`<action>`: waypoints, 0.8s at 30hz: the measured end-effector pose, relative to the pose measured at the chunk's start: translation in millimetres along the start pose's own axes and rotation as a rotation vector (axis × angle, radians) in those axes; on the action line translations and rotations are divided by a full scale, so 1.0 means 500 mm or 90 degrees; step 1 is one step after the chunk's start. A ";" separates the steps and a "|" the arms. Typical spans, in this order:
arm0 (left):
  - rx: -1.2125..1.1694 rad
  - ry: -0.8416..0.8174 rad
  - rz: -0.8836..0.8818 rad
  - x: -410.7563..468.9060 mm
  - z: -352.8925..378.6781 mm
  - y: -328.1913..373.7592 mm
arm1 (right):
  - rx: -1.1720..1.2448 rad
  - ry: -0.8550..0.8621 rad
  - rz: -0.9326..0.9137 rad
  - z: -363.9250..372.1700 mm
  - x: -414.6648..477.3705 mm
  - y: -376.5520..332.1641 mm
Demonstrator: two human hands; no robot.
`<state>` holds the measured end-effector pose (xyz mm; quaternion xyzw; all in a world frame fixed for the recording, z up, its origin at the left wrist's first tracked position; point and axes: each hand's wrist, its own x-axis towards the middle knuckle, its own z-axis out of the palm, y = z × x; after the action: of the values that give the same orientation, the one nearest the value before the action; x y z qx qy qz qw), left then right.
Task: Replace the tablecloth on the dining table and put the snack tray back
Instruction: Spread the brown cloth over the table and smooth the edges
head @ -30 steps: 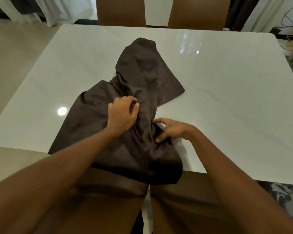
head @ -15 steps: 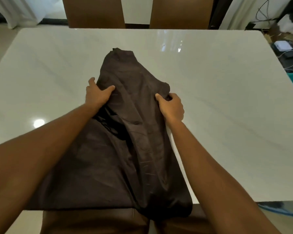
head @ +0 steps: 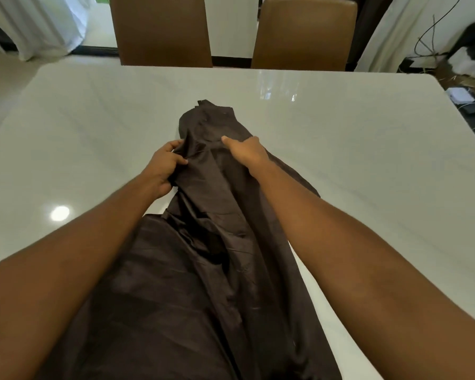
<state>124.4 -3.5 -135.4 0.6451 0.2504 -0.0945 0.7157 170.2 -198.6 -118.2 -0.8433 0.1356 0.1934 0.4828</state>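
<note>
A dark brown tablecloth (head: 203, 270) lies bunched lengthwise on the white glossy dining table (head: 368, 165), running from the near edge toward the middle. My left hand (head: 165, 167) grips a fold on the cloth's left side, fingers curled into the fabric. My right hand (head: 247, 153) holds the cloth from above on its right side, thumb stretched along a ridge of fabric; its fingers are hidden behind the hand. The cloth's far end (head: 209, 116) lies folded just beyond both hands. No snack tray is in view.
Two brown chairs (head: 162, 31) (head: 302, 34) stand at the table's far edge. White curtains (head: 39, 23) hang at the back left. Cables and clutter (head: 464, 78) lie on the floor past the right corner. The table's bare surface spreads to both sides of the cloth.
Both hands have moved forward along the cloth and closer together near its far end. The cloth has been drawn into a narrower, longer bundle.
</note>
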 end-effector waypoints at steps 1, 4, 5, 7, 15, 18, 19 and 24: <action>0.008 -0.005 0.000 0.006 -0.005 -0.002 | 0.034 -0.012 0.012 0.001 0.012 -0.008; 0.021 -0.020 0.002 0.013 -0.009 -0.001 | 0.085 -0.075 0.044 -0.005 0.024 -0.030; 0.019 -0.020 0.001 0.012 -0.008 0.003 | 0.093 -0.105 0.050 -0.010 0.023 -0.040; 0.014 -0.019 -0.001 0.008 -0.007 0.006 | 0.132 -0.185 0.050 -0.017 0.029 -0.059; -0.008 -0.010 -0.009 -0.009 0.005 0.015 | 0.264 -0.194 0.056 0.015 0.040 -0.032; -0.059 0.000 -0.024 -0.013 0.006 0.017 | 0.325 -0.216 0.055 0.004 0.035 -0.022; -0.082 -0.003 -0.032 -0.015 0.006 0.017 | 0.355 -0.210 0.017 -0.011 0.029 -0.029; -0.052 -0.039 -0.071 -0.010 0.021 0.021 | 0.441 -0.185 -0.123 -0.188 0.013 -0.065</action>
<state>127.4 -13.1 -123.5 0.5970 0.2676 -0.1434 0.7426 207.9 -264.3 -53.2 -0.6030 0.0431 0.2069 0.7693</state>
